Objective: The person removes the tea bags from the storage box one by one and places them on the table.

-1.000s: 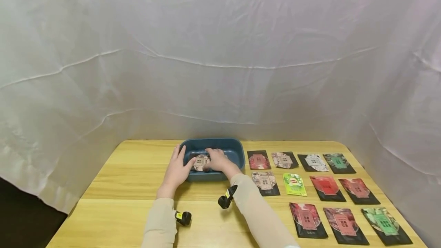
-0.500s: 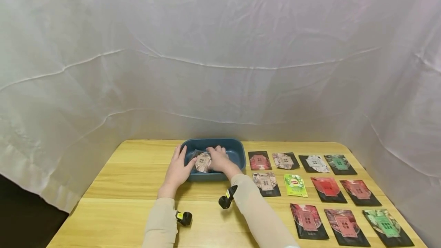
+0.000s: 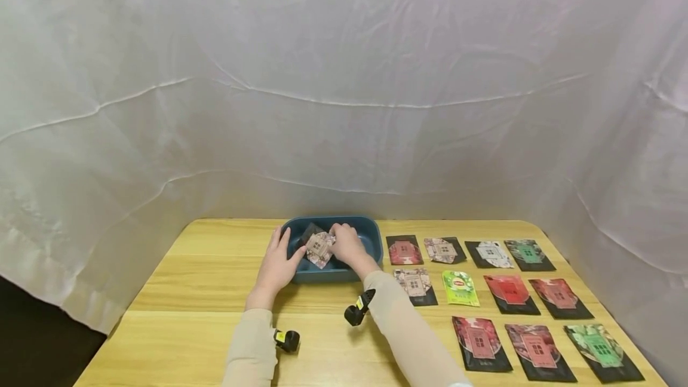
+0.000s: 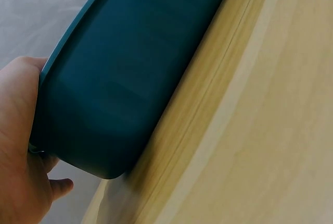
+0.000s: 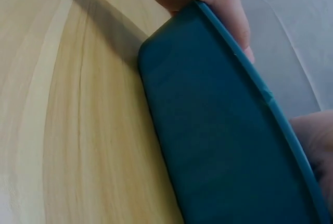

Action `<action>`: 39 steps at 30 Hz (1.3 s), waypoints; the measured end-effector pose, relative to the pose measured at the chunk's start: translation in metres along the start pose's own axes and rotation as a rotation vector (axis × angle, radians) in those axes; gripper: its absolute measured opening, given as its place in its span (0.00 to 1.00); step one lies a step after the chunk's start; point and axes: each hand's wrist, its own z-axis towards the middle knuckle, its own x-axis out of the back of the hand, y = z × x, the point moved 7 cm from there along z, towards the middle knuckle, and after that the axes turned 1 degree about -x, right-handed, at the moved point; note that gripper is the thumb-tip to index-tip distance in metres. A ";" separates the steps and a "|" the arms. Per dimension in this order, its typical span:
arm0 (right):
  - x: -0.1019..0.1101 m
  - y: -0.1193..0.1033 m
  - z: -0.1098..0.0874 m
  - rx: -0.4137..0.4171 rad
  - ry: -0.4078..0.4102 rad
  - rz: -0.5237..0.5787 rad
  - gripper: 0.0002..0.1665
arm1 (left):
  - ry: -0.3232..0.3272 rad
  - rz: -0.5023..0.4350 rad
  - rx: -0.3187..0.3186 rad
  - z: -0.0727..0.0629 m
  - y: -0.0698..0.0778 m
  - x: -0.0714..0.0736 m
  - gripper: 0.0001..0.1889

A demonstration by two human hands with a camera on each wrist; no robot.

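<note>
A dark blue-green plastic tub (image 3: 335, 276) stands at the back middle of the table. My left hand (image 3: 276, 264) grips its left end, thumb over the rim and fingers along the outside; the left wrist view shows this hand (image 4: 18, 140) wrapped round the end wall. Inside the tub, my right hand (image 3: 349, 246) pinches a tea sachet (image 3: 319, 248) by its right edge. The sachet has a pinkish floral front and lies tilted, with a black part showing behind it. In the right wrist view the tub's side wall (image 5: 208, 114) hides most of the right hand (image 5: 318, 146).
Several tea sachets lie in rows on the right of the wooden table (image 3: 188, 291), among them a bright green one (image 3: 460, 288), a red one (image 3: 512, 295) and a white-and-black one (image 3: 489, 254). A pale curtain (image 3: 344, 136) hangs behind the table.
My right hand has risen slightly and shifted right inside the tub. The floral sachet has turned and come up with it. My left hand has stayed on the tub's left end.
</note>
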 end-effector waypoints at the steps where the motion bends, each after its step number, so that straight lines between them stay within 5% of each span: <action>1: 0.002 0.001 0.000 -0.001 0.003 0.015 0.11 | -0.001 -0.002 0.001 0.000 0.000 0.000 0.40; 24: 0.055 0.027 -0.018 0.021 0.123 0.288 0.07 | -0.011 -0.020 0.012 0.002 0.001 0.002 0.40; 39: 0.095 0.062 -0.054 -0.086 0.142 0.530 0.14 | -0.014 -0.020 0.005 0.000 0.001 0.001 0.40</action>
